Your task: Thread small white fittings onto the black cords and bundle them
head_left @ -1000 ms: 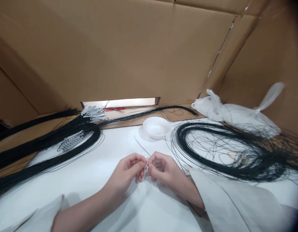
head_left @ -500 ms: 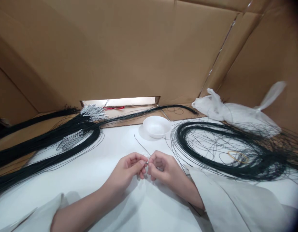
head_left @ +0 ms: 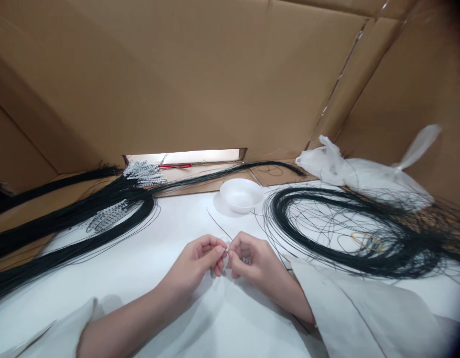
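Observation:
My left hand [head_left: 207, 254] and my right hand [head_left: 248, 254] meet over the white tabletop, each closed in a pinch. A thin dark cord [head_left: 219, 223] runs between the fingers, its loose end pointing up and away to the left. Only a short dark bit of it shows between the two sets of fingertips. Curled inside my right hand is something patterned black and white [head_left: 246, 260], mostly hidden by the fingers. Beyond the hands stands a white bowl [head_left: 241, 195]; I see nothing inside it.
A large coil of dark cord [head_left: 326, 256] lies to the right, a yellow band [head_left: 367, 241] within it. Long dark cord bundles [head_left: 80, 204] with black-and-white beaded-looking ends [head_left: 143, 173] lie left. Behind are a white plastic bag [head_left: 382, 176], a red strip [head_left: 175, 166] and cardboard walls [head_left: 200, 74].

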{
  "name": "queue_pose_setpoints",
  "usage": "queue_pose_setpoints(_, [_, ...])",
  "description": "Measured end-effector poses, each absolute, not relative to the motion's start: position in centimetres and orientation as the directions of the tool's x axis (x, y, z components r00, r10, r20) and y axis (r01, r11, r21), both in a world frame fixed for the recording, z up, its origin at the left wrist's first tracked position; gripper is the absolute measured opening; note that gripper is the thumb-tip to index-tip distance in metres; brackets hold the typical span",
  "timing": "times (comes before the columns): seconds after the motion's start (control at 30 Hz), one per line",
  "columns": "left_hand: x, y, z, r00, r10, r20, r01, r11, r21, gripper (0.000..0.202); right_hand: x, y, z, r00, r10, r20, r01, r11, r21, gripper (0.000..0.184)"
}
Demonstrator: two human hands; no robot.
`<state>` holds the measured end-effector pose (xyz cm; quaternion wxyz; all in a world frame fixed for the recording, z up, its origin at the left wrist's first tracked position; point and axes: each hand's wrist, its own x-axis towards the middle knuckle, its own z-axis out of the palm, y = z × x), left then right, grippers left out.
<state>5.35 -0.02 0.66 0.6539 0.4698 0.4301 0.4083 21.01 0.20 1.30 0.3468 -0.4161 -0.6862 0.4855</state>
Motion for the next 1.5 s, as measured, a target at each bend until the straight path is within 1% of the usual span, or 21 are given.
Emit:
queue_pose_setpoints(0.13, [5.41,0.03,0.78,0.304,0.937,-0.174,-0.127,0.221,0.967,0.017,21.08,0.19,1.06,-0.407,0.909,0.092,0.234,0.201,-0.951,0.006])
queue_pose_setpoints(0.4, [5.46,-0.02,0.97,0.276,0.942,-0.191,-0.129,0.233,0.964,0.014,21.10,0.15,1.31,-0.407,0.910,0.084,0.270,0.207,-0.940,0.005])
queue_pose_setpoints(0.67, [5.47,-0.05,1.09,0.268,0.944,-0.193,-0.113,0.230,0.967,0.018,21.07,0.20,0.83,-0.406,0.908,0.107,0.267,0.229,-0.936,0.007])
queue_pose_setpoints(0.8, [5.47,-0.03,1.30,0.253,0.946,-0.201,-0.100,0.232,0.968,0.020,21.00,0.17,1.05,-0.401,0.911,0.097,0.265,0.217,-0.940,0.008])
queue_pose_setpoints(1.0, [5.41,0.01,1.12,0.231,0.954,-0.191,-0.076,0.213,0.974,0.018,20.96,0.14,1.29,-0.392,0.916,0.091,0.283,0.214,-0.935,0.007])
queue_pose_setpoints(1.23, [5.37,0.05,0.74,0.274,0.943,-0.191,-0.119,0.230,0.966,0.017,21.00,0.11,1.21,-0.384,0.919,0.088,0.277,0.206,-0.939,0.007])
queue_pose_setpoints(1.5, [5.31,0.15,0.62,0.281,0.937,-0.207,-0.140,0.254,0.957,0.018,20.95,0.23,1.07,-0.383,0.920,0.088,0.294,0.211,-0.932,0.008])
